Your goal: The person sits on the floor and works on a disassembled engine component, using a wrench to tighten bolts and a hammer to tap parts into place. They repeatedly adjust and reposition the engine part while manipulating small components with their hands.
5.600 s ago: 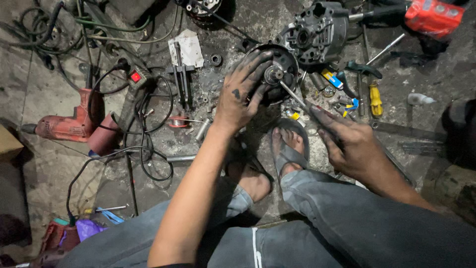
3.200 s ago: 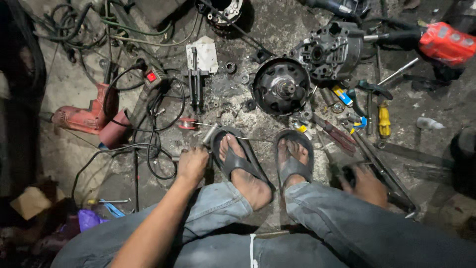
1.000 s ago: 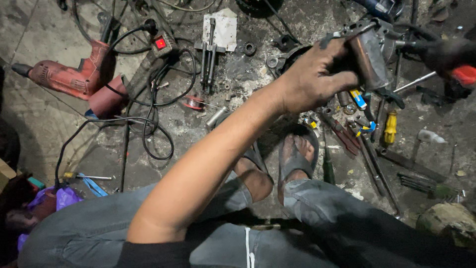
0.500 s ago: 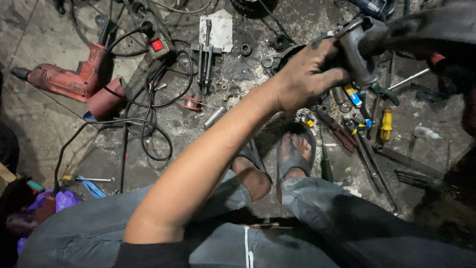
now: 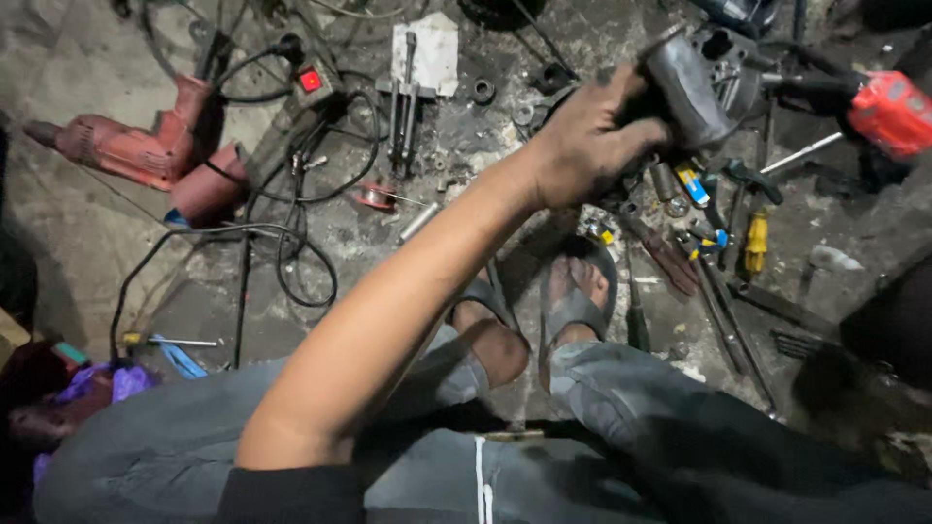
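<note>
One hand in view: the left hand, grimy, arm stretched from 7 o'clock toward 1 o'clock, fingers wrapped over a grey metal motor housing at roughly 1 o'clock in the frame. The housing is gripped at its near end; its long axis runs from 7 o'clock up to 1 o'clock, the open, cast end pointing toward 1 o'clock. Whether it is lifted clear of the floor cannot be told. The right hand is not in view. Counted items: two red power tools, one red drill at 10 o'clock lying with its nose to 9 o'clock, one red tool body at 2 o'clock just beside the housing. One switch box with a red button at 11 o'clock, black cables looping below it. One white card at 12 o'clock bearing a puller tool. One yellow-handled screwdriver at 3 o'clock among several loose hand tools, number unclear. Two sandalled feet at centre, toes pointing to 12 o'clock, on the dirty concrete floor.
</note>
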